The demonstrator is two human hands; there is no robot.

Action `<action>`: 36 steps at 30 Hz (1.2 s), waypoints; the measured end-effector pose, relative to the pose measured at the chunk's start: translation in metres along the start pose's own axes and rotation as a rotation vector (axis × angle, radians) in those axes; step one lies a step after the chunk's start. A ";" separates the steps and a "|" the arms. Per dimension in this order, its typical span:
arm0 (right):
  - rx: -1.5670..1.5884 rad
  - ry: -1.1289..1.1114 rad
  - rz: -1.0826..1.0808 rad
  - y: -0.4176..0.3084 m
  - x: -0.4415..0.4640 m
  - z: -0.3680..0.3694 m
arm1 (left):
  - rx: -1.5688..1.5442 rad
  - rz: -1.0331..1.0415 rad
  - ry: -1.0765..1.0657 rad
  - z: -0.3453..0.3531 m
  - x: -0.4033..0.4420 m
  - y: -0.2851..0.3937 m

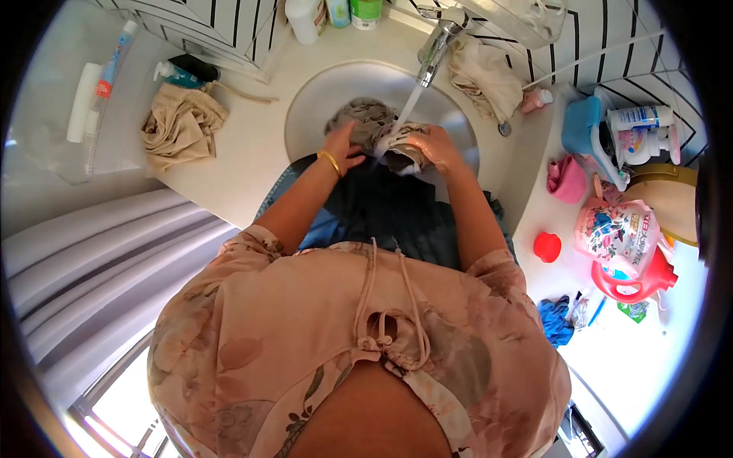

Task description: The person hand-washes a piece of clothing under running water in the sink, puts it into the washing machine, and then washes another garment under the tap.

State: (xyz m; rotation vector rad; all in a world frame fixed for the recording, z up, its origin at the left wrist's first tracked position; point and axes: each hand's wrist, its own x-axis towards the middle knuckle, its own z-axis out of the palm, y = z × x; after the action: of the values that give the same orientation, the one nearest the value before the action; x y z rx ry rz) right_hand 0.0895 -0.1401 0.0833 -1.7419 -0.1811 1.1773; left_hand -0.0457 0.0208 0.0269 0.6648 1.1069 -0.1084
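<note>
Running water falls from the faucet (435, 57) into the round sink (309, 99). A wet greyish-beige cloth (365, 114) lies bunched in the basin. My right hand (434, 148) grips a part of it at the right of the stream, and water runs over it. At the left of the bunch, my left hand (343, 147) touches the cloth with its fingers apart; a gold bangle circles that wrist. Dark blue fabric (389, 214) hangs over the sink's near edge, between my forearms.
Folded beige cloth (183, 122) lies on the counter at left, another beige cloth (485, 76) beside the faucet. Bottles (307, 19) stand behind the sink. At right are a blue basket (582, 130), a red cap (547, 247), a detergent pouch (617, 233) and a red jug (637, 281).
</note>
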 end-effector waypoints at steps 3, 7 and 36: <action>0.230 -0.040 -0.070 -0.015 -0.008 0.001 | -0.360 -0.294 0.032 0.008 0.021 -0.042; 0.227 -0.354 -0.110 -0.044 -0.047 0.001 | -0.688 -0.034 -0.563 0.038 0.021 -0.052; -0.518 0.542 -0.786 0.004 -0.008 0.101 | -0.447 -0.056 -0.592 0.042 0.001 0.029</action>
State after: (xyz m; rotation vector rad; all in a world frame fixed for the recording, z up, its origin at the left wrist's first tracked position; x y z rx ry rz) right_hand 0.0063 -0.0825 0.0812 -2.0647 -0.8050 0.0674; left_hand -0.0011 0.0212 0.0506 0.1737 0.5456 -0.0930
